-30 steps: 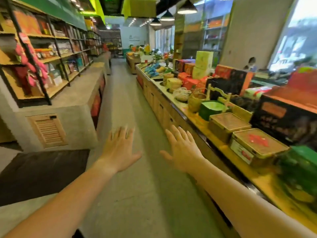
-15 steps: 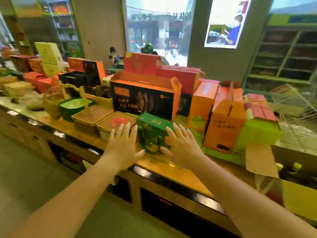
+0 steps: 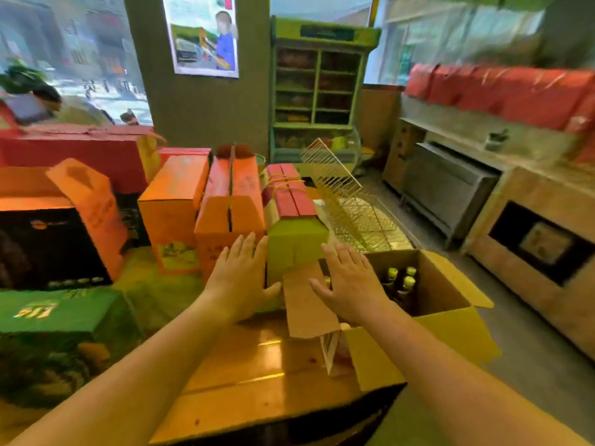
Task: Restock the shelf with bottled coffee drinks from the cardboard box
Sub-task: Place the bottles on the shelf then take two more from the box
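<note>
Head view: bottles [image 3: 402, 280] stand cap-up in cardboard box [image 3: 442, 284]; left hand [image 3: 240, 280], right hand [image 3: 349, 283] empty, fingers [image 3: 248, 247] straight

The left hand [image 3: 240, 280] and the right hand [image 3: 350, 286] are bare, and the left forearm [image 3: 145, 365] and the right forearm [image 3: 450, 371] are uncovered as well.

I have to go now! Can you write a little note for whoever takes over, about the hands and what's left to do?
Hands: the left hand and the right hand are both open, fingers spread, holding nothing.
Things: the cardboard box stands open at the right end of the counter, with the bottles upright inside. A wire rack sits just behind it.
Done: the box is open.
Left: no bottle is out yet. Lift them out and shelve them, perhaps on the rack, though I cannot tell.
</note>
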The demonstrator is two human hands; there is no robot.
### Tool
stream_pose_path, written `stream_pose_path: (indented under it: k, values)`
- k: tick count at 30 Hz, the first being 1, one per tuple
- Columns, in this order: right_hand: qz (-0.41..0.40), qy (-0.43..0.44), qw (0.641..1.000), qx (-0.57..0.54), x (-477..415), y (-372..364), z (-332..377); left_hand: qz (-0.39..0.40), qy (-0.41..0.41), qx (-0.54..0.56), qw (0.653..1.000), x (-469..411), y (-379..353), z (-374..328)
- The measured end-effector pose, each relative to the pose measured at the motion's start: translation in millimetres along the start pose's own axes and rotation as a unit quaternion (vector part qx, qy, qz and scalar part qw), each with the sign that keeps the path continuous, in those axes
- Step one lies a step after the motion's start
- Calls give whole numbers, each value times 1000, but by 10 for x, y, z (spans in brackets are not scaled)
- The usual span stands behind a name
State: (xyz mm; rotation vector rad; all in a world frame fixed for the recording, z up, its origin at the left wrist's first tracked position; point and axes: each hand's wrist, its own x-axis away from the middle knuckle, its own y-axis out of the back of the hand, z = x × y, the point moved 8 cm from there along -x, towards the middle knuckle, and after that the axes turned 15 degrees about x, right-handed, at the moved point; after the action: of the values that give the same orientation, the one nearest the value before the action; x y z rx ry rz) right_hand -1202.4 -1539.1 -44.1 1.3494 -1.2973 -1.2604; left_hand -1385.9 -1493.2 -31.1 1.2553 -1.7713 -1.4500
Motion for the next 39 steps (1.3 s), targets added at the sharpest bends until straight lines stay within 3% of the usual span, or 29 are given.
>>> stream_pose_path:
  k: [5, 9, 14, 20, 25, 29, 33, 36, 39]
  values:
    - [37, -71, 997, 2, -130, -448, -1067, 42, -54, 20, 997, -704, -609, -791]
    - [67, -77, 995, -2, -305, -866, -1766, 59, -52, 20, 997, -1100, -1100, -1231]
    - [95, -54, 994, -14, -567, -1447, -2477, 88, 9, 45, 995, -1427, -1834, -1629]
    - [169, -11, 985, -43, -589, -2161, -2842, 141, 132, 102, 976, -1381, -2560, -1826]
    - [284, -63, 953, -91, -572, -2676, -2994, 215, 273, 144, 927, -1309, -3035, -1599]
    - [373, -165, 896, -173, -690, -3113, -3180, 195, 409, 224, 863, -1374, -3257, -1300]
    - [380, -256, 855, -243, -820, -3482, -3386, 142, 511, 313, 788, -1411, -3510, -1011]
    - [366, -302, 828, -298, -923, -3692, -3482, 123, 537, 346, 759, -1440, -3733, -820]
    - [337, -310, 830, -319, -1022, -3790, -3517, 95, 548, 389, 734, -1467, -3934, -678]
